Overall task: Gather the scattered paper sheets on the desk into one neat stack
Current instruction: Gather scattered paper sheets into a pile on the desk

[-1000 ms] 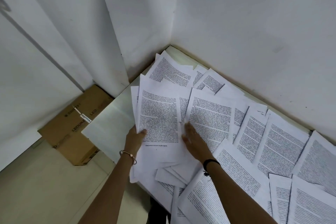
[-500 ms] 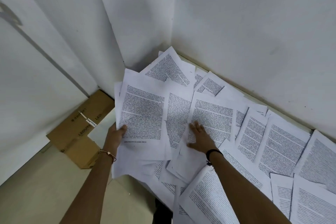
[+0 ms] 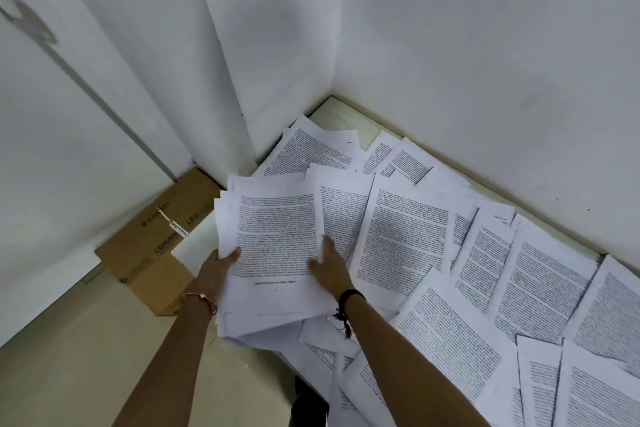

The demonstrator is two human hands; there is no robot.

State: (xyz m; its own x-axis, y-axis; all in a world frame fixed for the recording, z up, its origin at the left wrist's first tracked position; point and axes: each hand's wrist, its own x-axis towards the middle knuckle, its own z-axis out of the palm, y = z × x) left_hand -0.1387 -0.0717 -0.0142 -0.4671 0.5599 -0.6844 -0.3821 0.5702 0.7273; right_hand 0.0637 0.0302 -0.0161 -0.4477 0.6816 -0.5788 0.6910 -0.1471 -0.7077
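Printed paper sheets [image 3: 408, 236] lie overlapping all over a white desk [image 3: 334, 113] set in a wall corner. A loose bundle of sheets [image 3: 277, 236] is lifted off the desk's left end, overhanging the edge. My left hand [image 3: 216, 267] grips the bundle's left edge, thumb on top. My right hand [image 3: 329, 265] holds its right edge, fingers partly under the sheets. More sheets [image 3: 554, 288] spread to the right and toward the front edge [image 3: 450, 357]. Most of the desk top is hidden by paper.
A brown cardboard box [image 3: 156, 239] sits on the beige floor [image 3: 69, 374] left of the desk. White walls close in behind and to the left. Bare desk shows only at the far corner.
The bundle has been drawn together and lifted at the desk's left end. My right hand moved left from pressing flat on the sheets to holding the bundle's right edge.
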